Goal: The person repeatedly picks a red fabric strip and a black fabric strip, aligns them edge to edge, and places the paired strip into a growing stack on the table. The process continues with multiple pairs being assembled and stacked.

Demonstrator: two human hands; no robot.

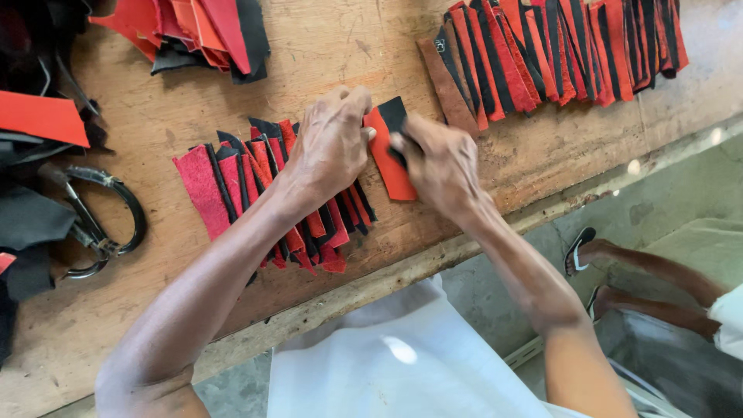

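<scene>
Right now both bare hands meet over a worn wooden workbench, pinching one small flat strip of red leather with a black strip laid against it. That paired red and black piece sits a little above the bench's middle, just to the right of a fanned row of similar red and black leather strips that lies flat on the wood. The left hand reaches across that fanned row, its wrist over the strips, and its fingers are curled, with the thumb and fingertips closed on the left edge of the held piece. The right hand comes in from the other side, fingers bent and clenched down on the piece's right edge and top, covering part of the black strip. Farther back on the right, a long overlapping row of red and black strips runs along the bench, with a brown leather strip at its left end. At the top left lies a loose heap of red and black leather offcuts. Near the left edge a pair of large metal shears with looped handles rests on the wood beside dark scraps of leather. Below the bench on the right, another person's sandalled feet rest on the concrete floor
</scene>
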